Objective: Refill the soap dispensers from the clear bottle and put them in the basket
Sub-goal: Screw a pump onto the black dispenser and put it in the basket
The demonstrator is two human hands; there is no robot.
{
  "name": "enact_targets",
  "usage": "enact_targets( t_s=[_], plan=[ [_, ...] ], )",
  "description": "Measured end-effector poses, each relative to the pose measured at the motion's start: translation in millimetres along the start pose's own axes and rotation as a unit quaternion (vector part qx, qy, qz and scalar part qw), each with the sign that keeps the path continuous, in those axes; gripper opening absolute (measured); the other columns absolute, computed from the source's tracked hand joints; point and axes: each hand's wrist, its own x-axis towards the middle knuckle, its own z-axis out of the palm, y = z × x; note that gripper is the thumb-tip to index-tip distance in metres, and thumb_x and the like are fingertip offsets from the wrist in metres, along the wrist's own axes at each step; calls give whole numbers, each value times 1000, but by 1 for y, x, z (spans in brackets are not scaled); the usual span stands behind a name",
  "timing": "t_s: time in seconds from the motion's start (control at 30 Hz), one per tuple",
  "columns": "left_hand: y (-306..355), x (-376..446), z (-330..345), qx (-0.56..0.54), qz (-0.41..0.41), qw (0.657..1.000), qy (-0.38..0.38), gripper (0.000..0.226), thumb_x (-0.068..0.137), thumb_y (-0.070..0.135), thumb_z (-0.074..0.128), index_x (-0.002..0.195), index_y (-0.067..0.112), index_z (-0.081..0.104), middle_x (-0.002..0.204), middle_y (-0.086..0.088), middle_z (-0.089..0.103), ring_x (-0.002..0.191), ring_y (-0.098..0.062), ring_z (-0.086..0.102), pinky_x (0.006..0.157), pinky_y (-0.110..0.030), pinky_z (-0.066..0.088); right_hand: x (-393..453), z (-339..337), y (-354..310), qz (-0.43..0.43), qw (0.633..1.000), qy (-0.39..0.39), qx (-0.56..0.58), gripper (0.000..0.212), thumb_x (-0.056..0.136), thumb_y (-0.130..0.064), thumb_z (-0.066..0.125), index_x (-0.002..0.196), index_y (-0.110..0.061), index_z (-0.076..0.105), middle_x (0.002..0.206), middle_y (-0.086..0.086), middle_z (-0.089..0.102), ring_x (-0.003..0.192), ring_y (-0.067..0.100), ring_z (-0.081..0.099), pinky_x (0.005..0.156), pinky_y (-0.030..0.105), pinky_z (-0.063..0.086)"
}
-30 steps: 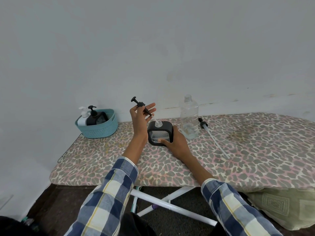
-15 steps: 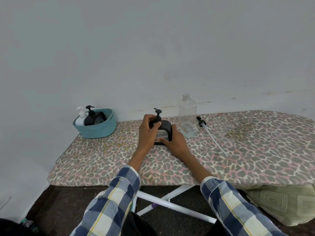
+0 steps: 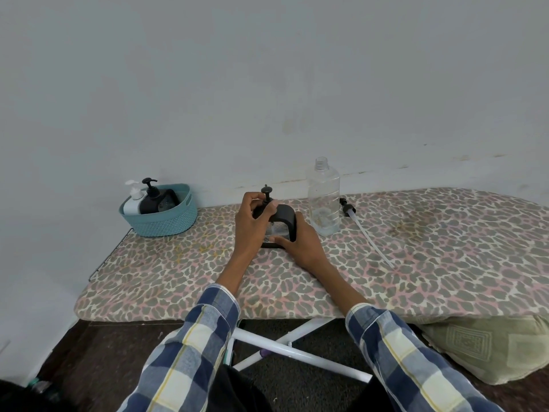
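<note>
At frame centre on the leopard-print ironing board [image 3: 178, 281], the right hand [image 3: 300, 245] wraps the black-framed dispenser [image 3: 286, 221], its grip curled round the side and base. The left hand [image 3: 252, 221] pinches the pump [image 3: 266, 193] at the top, hiding the neck. Right of them stands the clear bottle [image 3: 323, 200], uncapped. Upper left, the teal basket [image 3: 162, 217] holds two dispensers, partly hidden
</note>
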Motion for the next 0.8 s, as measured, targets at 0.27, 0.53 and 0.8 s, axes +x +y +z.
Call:
enact_targets(
  t_s=[0.27, 0.53, 0.8],
  plan=[
    [-4, 0, -6, -34, -12, 998, -47, 17, 107, 24, 65, 119, 14, 71, 115, 0, 78, 112, -14, 73, 97, -27, 55, 0, -1, 0, 0, 1000, 1, 1, 58, 87, -36, 85, 131, -20, 50, 112, -2, 68, 93, 16, 66, 78, 34, 56],
    [-3, -1, -7, -17, -54, 996, -63, 29, 104, 45, 64, 124, 26, 70, 124, 1, 73, 117, -14, 69, 103, -38, 55, 0, 0, 1, -1, 1000, -1, -2, 58, 86, -34, 85, 129, -19, 51, 112, -1, 68, 93, 17, 67, 78, 35, 56],
    [-6, -1, -7, -7, -25, 998, -61, 24, 105, 35, 66, 125, 23, 61, 125, 1, 74, 118, -14, 70, 106, -43, 56, 0, -1, 0, 1, 1000, 1, -1, 57, 87, -34, 85, 130, -21, 50, 110, -5, 66, 92, 14, 65, 78, 33, 55]
  ],
)
